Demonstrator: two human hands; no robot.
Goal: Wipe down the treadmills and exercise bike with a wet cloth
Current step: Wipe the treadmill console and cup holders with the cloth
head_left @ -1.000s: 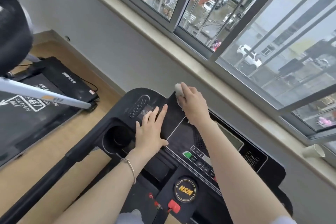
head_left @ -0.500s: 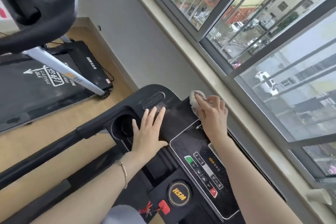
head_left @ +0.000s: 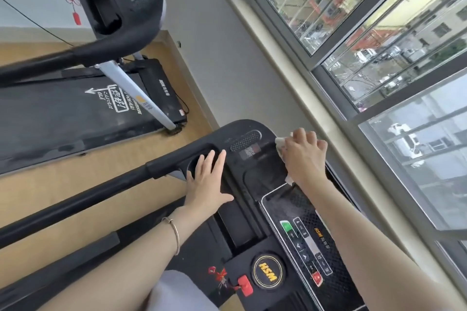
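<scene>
The cloth is small, white and crumpled. It is mostly covered, peeking out at the fingertips and again by the wrist. The right grip curls over it, clamping it against the far edge of the treadmill console, just right of the oval perforated grille. The left grip is released and lies flat on the glossy black plastic, fingers reaching over the round cup holder. Another treadmill with a matte belt stands to the left.

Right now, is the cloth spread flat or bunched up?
Bunched. The cloth shows only as crumpled white edges on either side of the right hand, which holds it against the treadmill console.
</scene>
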